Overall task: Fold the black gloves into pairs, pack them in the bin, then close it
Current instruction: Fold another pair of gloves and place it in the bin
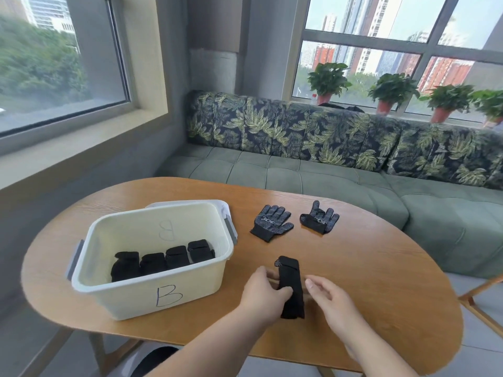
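A long folded black glove bundle [290, 278] lies on the wooden table [381, 281] in front of me. My left hand [262, 293] grips its left side, thumb curled over the cloth. My right hand [330, 299] hovers just right of the bundle, fingers relaxed, holding nothing. Two loose dotted black gloves lie flat farther back: one [272, 222] nearer the bin, one [319, 218] to its right. The cream bin [152, 292] marked "B" stands at my left with several folded black pairs [163, 259] in a row inside.
The bin's white lid [220, 206] lies behind and under the bin's far edge. A green sofa [326, 180] runs behind the table. A wooden chair frame [484, 297] stands at the right. Bare tabletop stretches to the right of the gloves.
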